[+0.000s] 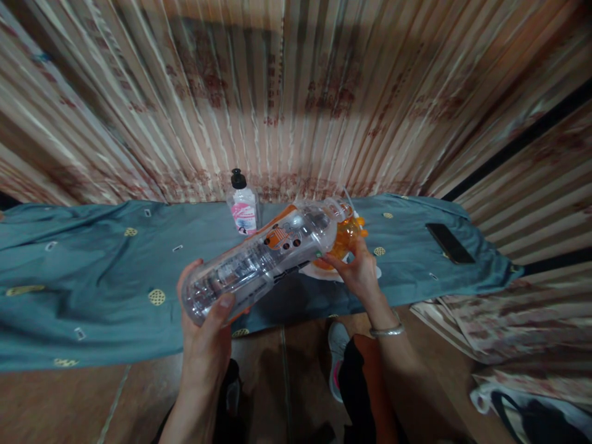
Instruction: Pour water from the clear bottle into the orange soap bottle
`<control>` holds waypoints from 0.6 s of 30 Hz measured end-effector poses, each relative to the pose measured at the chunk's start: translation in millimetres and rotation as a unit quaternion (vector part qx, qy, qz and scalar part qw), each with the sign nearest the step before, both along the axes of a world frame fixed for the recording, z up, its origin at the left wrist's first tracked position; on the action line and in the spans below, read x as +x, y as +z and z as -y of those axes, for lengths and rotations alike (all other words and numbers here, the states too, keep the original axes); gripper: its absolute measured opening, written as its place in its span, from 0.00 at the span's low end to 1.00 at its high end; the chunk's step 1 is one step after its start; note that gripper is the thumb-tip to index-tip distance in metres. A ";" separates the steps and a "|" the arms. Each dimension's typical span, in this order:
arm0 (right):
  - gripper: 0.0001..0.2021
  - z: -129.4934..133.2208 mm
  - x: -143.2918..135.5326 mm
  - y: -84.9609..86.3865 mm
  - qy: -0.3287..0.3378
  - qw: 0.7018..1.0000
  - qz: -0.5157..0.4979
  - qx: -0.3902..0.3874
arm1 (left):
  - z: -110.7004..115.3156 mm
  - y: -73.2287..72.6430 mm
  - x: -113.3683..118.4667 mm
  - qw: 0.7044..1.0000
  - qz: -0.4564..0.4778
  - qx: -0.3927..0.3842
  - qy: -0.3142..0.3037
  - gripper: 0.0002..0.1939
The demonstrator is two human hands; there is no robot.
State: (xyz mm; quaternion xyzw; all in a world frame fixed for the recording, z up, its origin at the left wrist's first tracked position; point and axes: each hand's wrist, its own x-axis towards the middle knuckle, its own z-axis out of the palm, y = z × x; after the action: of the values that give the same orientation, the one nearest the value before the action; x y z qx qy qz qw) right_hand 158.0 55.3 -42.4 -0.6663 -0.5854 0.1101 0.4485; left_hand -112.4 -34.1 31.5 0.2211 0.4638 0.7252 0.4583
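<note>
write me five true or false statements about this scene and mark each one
1. The left hand holds the large clear bottle near its base. True.
2. The black phone lies left of the large clear bottle. False: it lies to the right.
3. The pink-labelled bottle stands upright. True.
4. The bracelet is on the left wrist. False: it is on the right wrist.
5. The right hand is at the translucent orange object. True.

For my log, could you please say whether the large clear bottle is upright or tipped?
The bottle is tipped: it slants sideways from the left hand.
</note>
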 end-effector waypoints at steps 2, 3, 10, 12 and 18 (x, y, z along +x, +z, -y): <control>0.34 -0.2 0.4 0.6 -0.001 1.000 0.002 0.003 | -0.1 -0.1 0.0 1.000 0.002 0.004 0.000 0.38; 0.34 -0.2 0.7 1.1 -0.002 1.000 0.004 0.003 | -0.1 -0.4 -0.1 1.000 0.003 0.007 -0.002 0.38; 0.36 -0.8 2.9 2.4 -0.004 1.000 0.021 0.002 | 0.1 -3.7 -3.6 1.000 0.001 0.012 -0.007 0.38; 0.35 -1.1 3.6 1.1 0.003 1.000 0.024 0.007 | 0.2 -3.7 -3.8 1.000 -0.005 0.014 -0.005 0.37; 0.36 -1.7 4.4 -1.0 0.002 1.000 0.024 0.010 | 0.3 -0.8 -2.7 1.000 -0.010 0.014 0.000 0.38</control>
State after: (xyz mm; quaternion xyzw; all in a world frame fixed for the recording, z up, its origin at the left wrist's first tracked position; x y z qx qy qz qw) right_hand 162.4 57.0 -43.4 -0.6633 -0.5982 0.0893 0.4406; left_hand -115.1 -34.4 30.6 0.2345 0.4584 0.7295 0.4503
